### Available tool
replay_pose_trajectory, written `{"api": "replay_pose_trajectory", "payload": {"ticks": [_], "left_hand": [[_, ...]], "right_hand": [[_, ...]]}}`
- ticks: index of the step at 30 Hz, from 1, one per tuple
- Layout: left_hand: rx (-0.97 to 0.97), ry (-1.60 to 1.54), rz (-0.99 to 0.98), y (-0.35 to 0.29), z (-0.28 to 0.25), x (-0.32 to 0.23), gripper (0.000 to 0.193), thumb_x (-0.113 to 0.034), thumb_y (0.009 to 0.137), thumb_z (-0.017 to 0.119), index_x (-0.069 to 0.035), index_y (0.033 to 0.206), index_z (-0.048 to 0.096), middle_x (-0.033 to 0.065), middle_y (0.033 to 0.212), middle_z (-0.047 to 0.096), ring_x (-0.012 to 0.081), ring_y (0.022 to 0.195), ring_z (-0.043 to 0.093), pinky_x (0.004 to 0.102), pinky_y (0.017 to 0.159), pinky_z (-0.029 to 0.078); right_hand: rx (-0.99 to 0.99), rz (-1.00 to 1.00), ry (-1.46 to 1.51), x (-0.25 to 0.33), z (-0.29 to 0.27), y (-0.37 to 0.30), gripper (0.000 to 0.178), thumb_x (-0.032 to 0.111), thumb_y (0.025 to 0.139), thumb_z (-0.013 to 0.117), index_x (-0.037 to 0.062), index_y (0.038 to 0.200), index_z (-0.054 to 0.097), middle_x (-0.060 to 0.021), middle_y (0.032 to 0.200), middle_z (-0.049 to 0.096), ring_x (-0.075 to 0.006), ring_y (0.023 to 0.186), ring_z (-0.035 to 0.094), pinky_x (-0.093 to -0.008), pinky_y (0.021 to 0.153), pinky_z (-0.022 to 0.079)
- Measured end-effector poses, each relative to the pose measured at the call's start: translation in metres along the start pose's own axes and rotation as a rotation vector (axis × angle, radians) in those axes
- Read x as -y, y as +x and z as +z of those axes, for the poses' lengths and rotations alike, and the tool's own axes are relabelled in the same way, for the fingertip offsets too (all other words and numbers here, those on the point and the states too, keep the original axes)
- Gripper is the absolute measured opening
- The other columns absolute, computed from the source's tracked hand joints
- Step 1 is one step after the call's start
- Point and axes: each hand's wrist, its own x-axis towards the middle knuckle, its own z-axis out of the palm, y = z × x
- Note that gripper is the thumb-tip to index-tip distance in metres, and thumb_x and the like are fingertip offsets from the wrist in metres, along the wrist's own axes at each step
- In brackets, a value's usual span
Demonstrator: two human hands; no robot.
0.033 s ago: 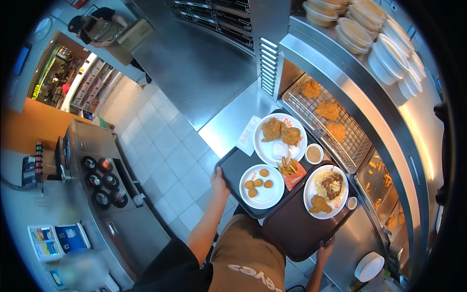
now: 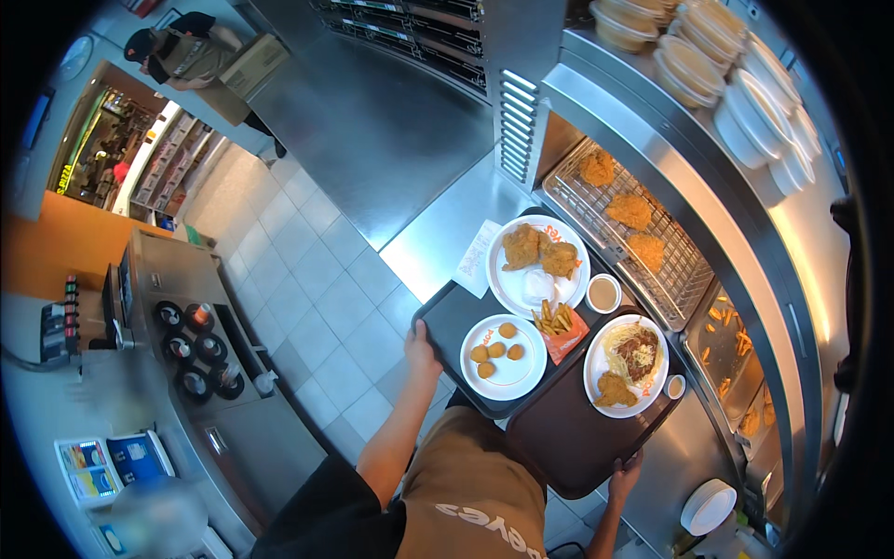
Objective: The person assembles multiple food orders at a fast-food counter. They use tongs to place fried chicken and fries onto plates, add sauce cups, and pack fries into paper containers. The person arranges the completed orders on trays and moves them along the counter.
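Trays: left hand [image 2: 421, 350], arm stretched forward, grips the black tray's [image 2: 447, 317] near-left edge; right hand [image 2: 626, 473] clasps the brown tray's [image 2: 568, 438] near corner.

Two dark brown trays [image 2: 568, 438], nearly black. White plates [image 2: 512, 377] carry golden-brown nuggets [image 2: 496, 350] and fried chicken [image 2: 521, 246]. Yellow fries [image 2: 555, 320] sit in an orange-red sleeve. The counter [image 2: 438, 247] is grey steel; the floor [image 2: 307, 298] has pale grey square tiles.
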Motion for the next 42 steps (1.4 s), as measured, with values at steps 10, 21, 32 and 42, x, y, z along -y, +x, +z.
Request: {"api": "replay_pose_trajectory", "payload": {"ticks": [10,21,32,42], "left_hand": [[-0.018,0.065,0.02,0.027,0.019,-0.014,0.035,-0.026,0.101,0.055,0.0,0.125,0.056,0.0112,0.116,0.061,0.0218,0.105,0.058,0.0375,0.091,0.049],[-0.055,0.159,0.05,0.039,0.027,0.002,0.033,-0.028,0.101,0.054,-0.004,0.124,0.058,0.0109,0.116,0.062,0.0234,0.103,0.06,0.04,0.089,0.05],[-0.147,0.177,0.029,0.028,0.016,-0.007,0.04,-0.029,0.096,0.063,-0.002,0.125,0.055,0.012,0.117,0.062,0.0255,0.106,0.059,0.0428,0.092,0.048],[0.49,0.65,0.369,0.074,0.105,-0.108,0.043,-0.012,0.086,0.062,-0.003,0.127,0.053,0.0077,0.103,0.061,0.0169,0.096,0.058,0.032,0.085,0.048]], "right_hand": [[0.039,0.085,-0.169,0.033,0.018,0.019,0.072,-0.009,0.078,0.065,0.0005,0.146,0.04,-0.003,0.072,0.049,-0.0139,0.065,0.049,-0.0293,0.062,0.043],[0.095,0.03,-0.046,0.023,0.029,0.028,0.07,-0.009,0.082,0.064,0.0012,0.147,0.039,-0.0043,0.078,0.056,-0.0128,0.068,0.054,-0.027,0.065,0.047],[0.048,-0.024,0.036,-0.001,0.01,0.006,0.071,-0.006,0.084,0.065,0.0029,0.148,0.037,-0.0044,0.084,0.056,-0.013,0.068,0.055,-0.0272,0.064,0.047],[-0.409,-0.112,-0.21,0.175,0.054,0.001,0.041,0.001,0.086,0.063,0.0009,0.126,0.055,-0.0116,0.109,0.056,-0.0212,0.092,0.055,-0.0345,0.082,0.046]]}}
